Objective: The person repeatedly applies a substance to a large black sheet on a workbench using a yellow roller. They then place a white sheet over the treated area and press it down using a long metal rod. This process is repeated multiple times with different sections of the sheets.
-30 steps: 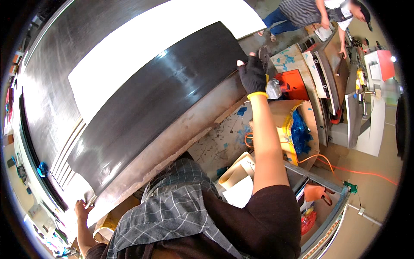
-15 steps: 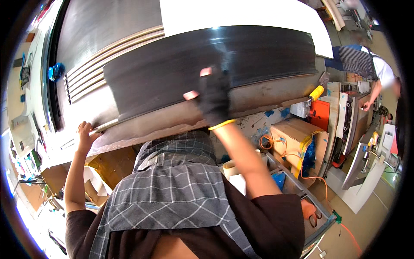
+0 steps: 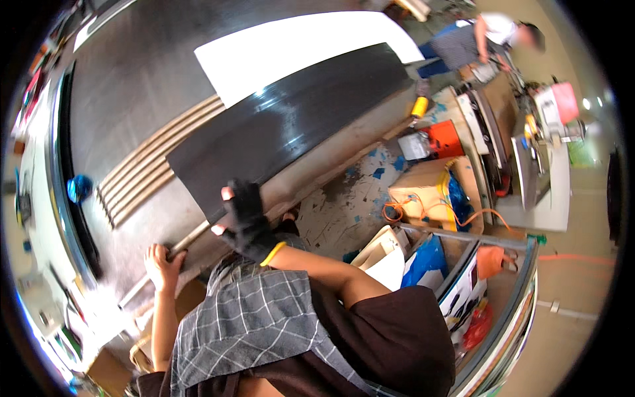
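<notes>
Presently | left hand (image 3: 163, 266): we saw it wrapped around a rod (image 3: 192, 238) | right hand (image 3: 245, 218): gloved, fingers spread at the near-left corner of the black sheet (image 3: 291, 126); we could not tell whether it touched | black sheet: lay on the table (image 3: 152, 79), overlapping the white sheet (image 3: 304, 41), beside parallel bars (image 3: 162, 149)

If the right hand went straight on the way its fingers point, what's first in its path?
Likely the black sheet: the gloved right hand points onto its left end. Whether the fingertips touch it or hover above is unclear.
</notes>
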Tool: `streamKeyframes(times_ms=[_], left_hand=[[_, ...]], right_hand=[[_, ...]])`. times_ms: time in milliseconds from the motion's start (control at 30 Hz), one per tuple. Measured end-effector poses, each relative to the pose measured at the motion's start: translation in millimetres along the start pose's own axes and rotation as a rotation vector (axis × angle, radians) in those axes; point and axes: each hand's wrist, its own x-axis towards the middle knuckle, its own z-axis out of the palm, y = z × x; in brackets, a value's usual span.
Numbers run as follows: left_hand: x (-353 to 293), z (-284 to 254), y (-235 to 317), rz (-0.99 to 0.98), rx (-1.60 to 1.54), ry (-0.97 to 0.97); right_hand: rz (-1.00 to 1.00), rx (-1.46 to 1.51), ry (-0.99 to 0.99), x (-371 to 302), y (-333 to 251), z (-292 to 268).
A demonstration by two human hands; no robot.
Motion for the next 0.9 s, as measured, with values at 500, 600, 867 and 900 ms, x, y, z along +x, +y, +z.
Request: streamKeyframes(times_ms=[500,600,867,900], left_hand=[[127,79,245,0.078,-0.05,-0.017],[152,97,281,0.121,-0.072,-0.05],[123,63,209,0.235,-0.153,0.062],[108,59,185,0.237,-0.168,0.17]], right_hand=[[0.362,-0.444,-0.016,-42,96,-126],[0.34,-0.439,-0.013,-34,107,-137],[0.184,-0.248,0.118,-17,118,-147],[0.241,-0.158,0.082,-16,117,-146]])
